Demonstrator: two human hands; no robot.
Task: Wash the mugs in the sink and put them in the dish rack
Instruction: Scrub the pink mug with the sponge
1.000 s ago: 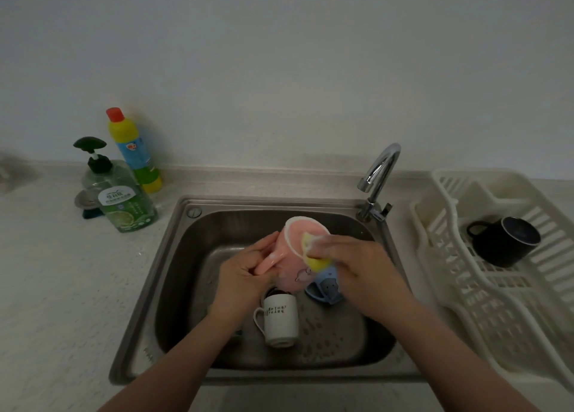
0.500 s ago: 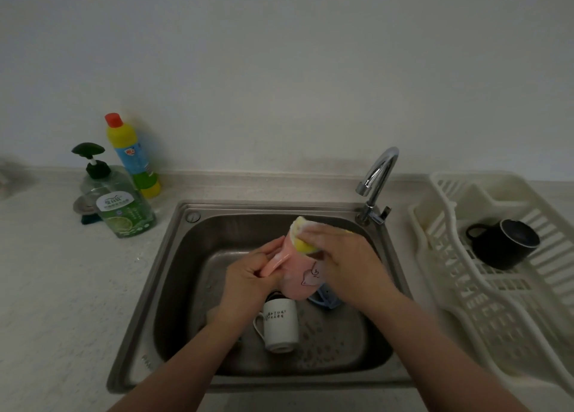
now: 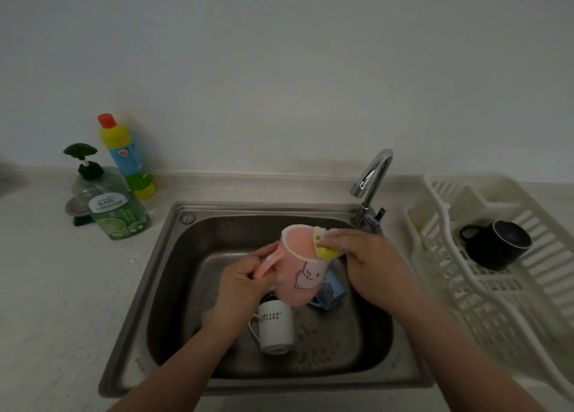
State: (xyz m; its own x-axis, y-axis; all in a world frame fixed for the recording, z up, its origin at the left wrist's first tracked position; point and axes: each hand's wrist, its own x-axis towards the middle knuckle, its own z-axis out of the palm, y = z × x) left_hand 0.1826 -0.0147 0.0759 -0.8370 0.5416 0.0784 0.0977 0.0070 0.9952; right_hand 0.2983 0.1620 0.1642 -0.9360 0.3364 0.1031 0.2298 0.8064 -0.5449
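Two hands over the steel sink (image 3: 174,275). Left hand (image 3: 245,282) has its fingers curled round the handle of a glossy pink mug (image 3: 302,275), tilted, cartoon print facing up. Right hand (image 3: 369,265) pinches a squishy yellow sponge (image 3: 324,244) against the rim. White mug (image 3: 275,328) and blue mug (image 3: 329,293) sit in the basin below. Black mug (image 3: 494,247) lies in the slatted plastic rack (image 3: 497,312) on the speckled table (image 3: 62,287).

Home kitchen: sink (image 3: 174,275), dish rack (image 3: 484,290).
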